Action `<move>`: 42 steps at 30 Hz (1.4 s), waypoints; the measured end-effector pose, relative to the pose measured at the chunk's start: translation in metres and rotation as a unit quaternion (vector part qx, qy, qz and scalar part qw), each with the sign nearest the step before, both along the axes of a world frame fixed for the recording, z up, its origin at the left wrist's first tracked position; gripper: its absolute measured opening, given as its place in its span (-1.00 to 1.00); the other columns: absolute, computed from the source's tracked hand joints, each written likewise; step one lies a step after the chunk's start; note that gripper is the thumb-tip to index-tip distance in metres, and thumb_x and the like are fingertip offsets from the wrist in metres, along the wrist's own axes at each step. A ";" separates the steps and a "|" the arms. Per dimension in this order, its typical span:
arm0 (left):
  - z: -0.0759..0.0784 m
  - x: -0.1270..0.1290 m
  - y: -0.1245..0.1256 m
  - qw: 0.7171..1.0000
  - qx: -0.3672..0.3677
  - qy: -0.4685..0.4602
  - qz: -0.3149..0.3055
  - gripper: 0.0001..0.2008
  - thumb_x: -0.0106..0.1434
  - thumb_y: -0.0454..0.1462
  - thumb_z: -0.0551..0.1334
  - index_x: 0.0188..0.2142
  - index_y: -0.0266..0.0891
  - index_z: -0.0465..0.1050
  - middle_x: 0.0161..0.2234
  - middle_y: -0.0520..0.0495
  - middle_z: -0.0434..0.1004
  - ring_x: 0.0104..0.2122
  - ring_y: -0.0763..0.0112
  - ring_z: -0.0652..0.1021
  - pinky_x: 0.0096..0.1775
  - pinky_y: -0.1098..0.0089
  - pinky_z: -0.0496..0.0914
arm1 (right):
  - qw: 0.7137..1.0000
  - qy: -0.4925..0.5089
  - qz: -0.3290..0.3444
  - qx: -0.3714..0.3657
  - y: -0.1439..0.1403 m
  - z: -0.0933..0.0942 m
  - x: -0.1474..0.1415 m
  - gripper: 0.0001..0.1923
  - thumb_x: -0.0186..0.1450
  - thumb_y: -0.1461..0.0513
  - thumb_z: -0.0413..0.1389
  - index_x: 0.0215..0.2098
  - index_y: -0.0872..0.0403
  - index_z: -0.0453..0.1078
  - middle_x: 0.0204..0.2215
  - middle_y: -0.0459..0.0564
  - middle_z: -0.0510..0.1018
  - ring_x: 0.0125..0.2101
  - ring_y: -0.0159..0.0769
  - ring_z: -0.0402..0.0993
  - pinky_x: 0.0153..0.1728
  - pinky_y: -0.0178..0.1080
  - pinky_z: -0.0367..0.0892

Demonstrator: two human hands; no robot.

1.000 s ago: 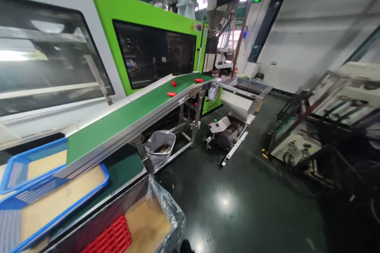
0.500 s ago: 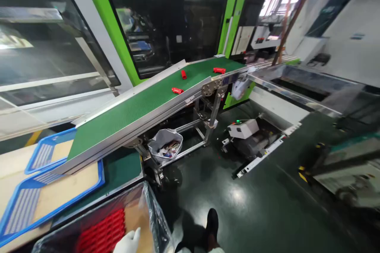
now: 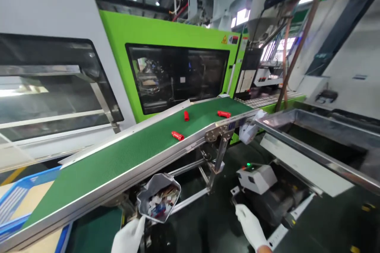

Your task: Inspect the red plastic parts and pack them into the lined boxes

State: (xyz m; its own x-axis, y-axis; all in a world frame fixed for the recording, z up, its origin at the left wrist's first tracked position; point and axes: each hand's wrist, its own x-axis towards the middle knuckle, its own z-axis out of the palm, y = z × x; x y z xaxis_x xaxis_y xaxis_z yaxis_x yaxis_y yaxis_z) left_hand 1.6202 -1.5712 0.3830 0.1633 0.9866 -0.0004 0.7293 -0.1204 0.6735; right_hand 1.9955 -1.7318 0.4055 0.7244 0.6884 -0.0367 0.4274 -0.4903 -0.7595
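Gloves cover both hands, and both ride low in the head view. The left hand (image 3: 128, 237) sits at the bottom edge just below a small silvery waste bag (image 3: 158, 199), its fingers loosely curled and spread, gripping nothing; its fingertips are near the bag's lower lip, though whether they touch it cannot be told. The right hand (image 3: 251, 227) is extended with the fingers together and fairly straight, holding nothing, just in front of a small grey control box (image 3: 257, 176) with a green lamp that sits on the floor.

The bag hangs open under the conveyor frame (image 3: 142, 180), its mouth tilted toward the camera, with scraps of mixed colour inside. It looks like thin, crinkled film: light, soft and easily crushed, likely slippery under a glove. A hold on the folded rim, rather than the flimsy wall, would probably keep it from collapsing or spilling.

Above it the green belt (image 3: 127, 156) slopes up and away to the right, carrying three small red plastic parts (image 3: 177, 136), well apart from one another. These look rigid, light and smooth, easy to pinch across the middle. A blue tray (image 3: 18, 193) lies at the belt's low end on the left, and a steel hopper (image 3: 314, 142) stands to the right, beside the belt's upper end.
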 end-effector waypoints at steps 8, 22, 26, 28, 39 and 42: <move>0.150 0.146 0.173 0.998 0.052 0.006 -0.025 -0.57 0.23 0.02 0.02 -0.65 -0.16 0.24 -0.55 -0.10 0.49 -0.45 0.31 0.48 -0.37 0.40 0.19 | 0.962 -0.269 0.040 0.026 0.215 0.160 0.103 -0.57 0.38 0.19 -0.13 0.11 0.19 0.33 0.12 0.21 0.42 0.15 -0.13 0.30 0.22 -0.10 0.12; 0.136 0.223 0.243 0.943 -0.176 -0.280 0.046 -0.77 0.09 -0.30 0.22 -0.25 -0.21 0.24 -0.36 -0.14 0.51 -0.36 0.24 0.59 -0.33 0.31 0.41 | 0.917 -0.317 0.148 -0.189 0.330 0.225 0.137 -0.85 0.31 0.21 0.11 -0.26 0.17 0.37 -0.34 0.10 0.53 -0.40 -0.25 0.44 -0.37 -0.24 0.24; 0.135 0.188 0.203 0.856 -0.205 -0.475 0.019 -0.78 0.12 -0.21 0.16 -0.25 -0.16 0.17 -0.40 0.07 0.38 -0.54 0.51 0.51 -0.44 0.44 0.39 | 0.924 -0.297 0.206 -0.121 0.313 0.220 0.066 -0.76 0.33 0.06 0.03 -0.19 0.06 0.30 -0.44 -0.02 0.52 -0.46 -0.27 0.41 -0.42 -0.31 0.17; 0.134 0.172 0.179 0.820 -0.225 -0.527 0.004 -0.73 0.06 -0.14 0.21 -0.32 -0.17 0.17 -0.46 0.10 0.35 -0.62 0.56 0.42 -0.52 0.47 0.33 | 0.929 -0.281 0.221 -0.101 0.304 0.210 0.028 -0.76 0.33 0.05 0.01 -0.18 0.05 0.28 -0.49 -0.06 0.50 -0.50 -0.28 0.40 -0.45 -0.32 0.16; 0.141 0.141 0.120 0.747 -0.183 -0.634 0.076 -0.48 0.05 -0.12 0.38 -0.04 -0.23 0.32 -0.41 0.02 0.50 -0.43 0.42 0.50 -0.32 0.41 0.40 | 0.929 0.011 0.349 0.125 0.250 0.132 -0.123 -0.66 0.41 0.18 -0.11 0.12 0.02 0.24 -0.01 0.07 0.48 -0.02 -0.21 0.43 -0.03 -0.20 0.34; 0.138 0.127 0.112 0.784 -0.144 -0.593 0.115 -0.55 0.03 -0.17 0.38 -0.10 -0.24 0.37 -0.28 -0.08 0.54 -0.29 0.30 0.54 -0.18 0.33 0.42 | 0.924 -0.003 0.362 0.120 0.236 0.122 -0.149 -0.63 0.41 0.22 -0.12 0.17 0.03 0.18 0.03 0.11 0.42 0.03 -0.19 0.40 0.05 -0.15 0.30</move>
